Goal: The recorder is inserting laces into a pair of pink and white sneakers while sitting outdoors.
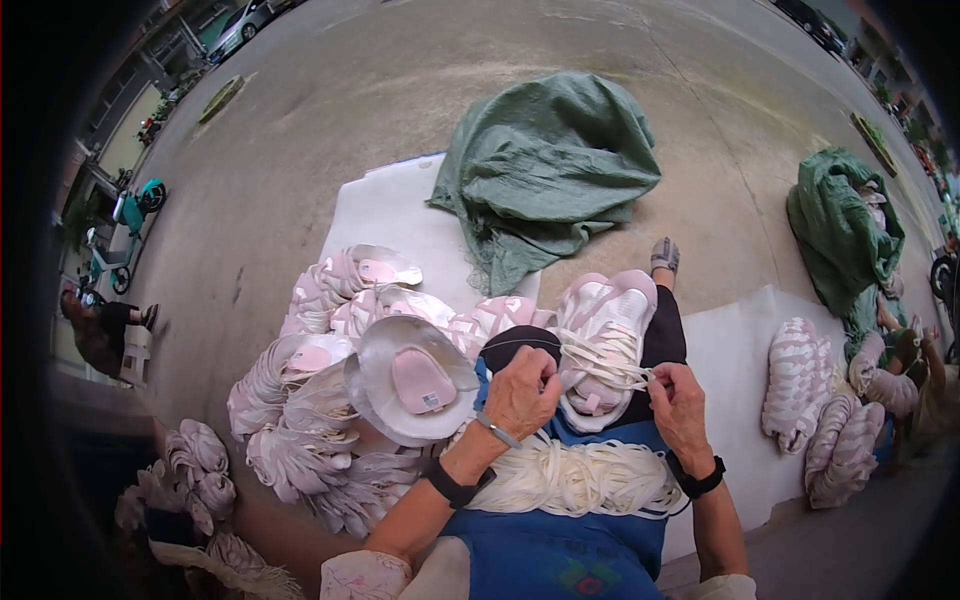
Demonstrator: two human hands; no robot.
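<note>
On my lap rests a white and pink shoe upper (626, 318), with cream shoelaces (602, 362) strung across its opening. My left hand (520, 392) is pinched closed at the upper's left side. A thin pale strand (528, 343) shows across my dark knee at its fingers; whether it is wire or thread I cannot tell. On the right side, my right hand (682, 402) pinches a shoelace that comes off the upper. Below both hands a thick bundle of loose cream laces (570, 478) lies across my blue apron (560, 550).
Nested stacks of shoe uppers (300, 430) crowd my left, one splayed upper (420, 383) on top. A green woven sack (555, 165) sits ahead on white sheeting (385, 215). More uppers (800, 385) and another sack (845, 230) lie right, beside another person (935, 375).
</note>
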